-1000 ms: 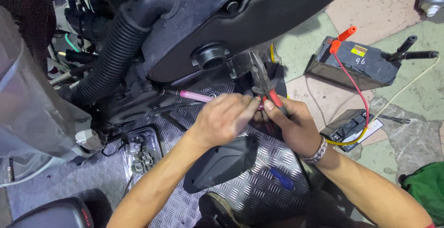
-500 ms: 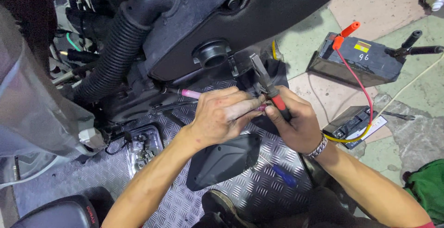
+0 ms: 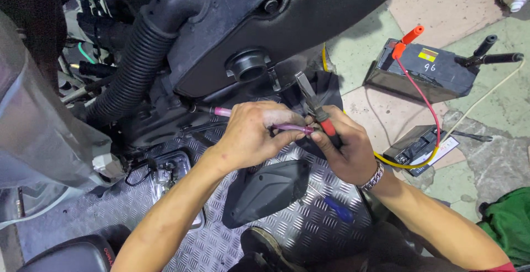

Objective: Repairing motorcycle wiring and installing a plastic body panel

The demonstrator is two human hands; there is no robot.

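My left hand [image 3: 255,134] pinches a thin pink hose [image 3: 223,112] that runs from the dark engine area across to my fingers. My right hand [image 3: 343,146] grips pliers [image 3: 312,104] with red handles, their jaws pointing up toward the round port [image 3: 249,67] on the big black air-box cover [image 3: 287,24]. The two hands meet at the hose's free end, just below the cover. A ribbed black intake hose [image 3: 135,62] curves down to the left of them.
A loose black plastic panel [image 3: 265,190] and a blue-handled tool [image 3: 338,210] lie on the checker-plate floorboard [image 3: 232,233]. To the right stand a battery [image 3: 428,70] with a red lead [image 3: 425,104], a small black meter [image 3: 417,146] and a green cloth [image 3: 508,225]. A shoe [image 3: 265,247] shows below.
Both hands stay on the hose end with the pliers. The view has shifted slightly; the pliers' jaws sit a little more upright against the hose tip.
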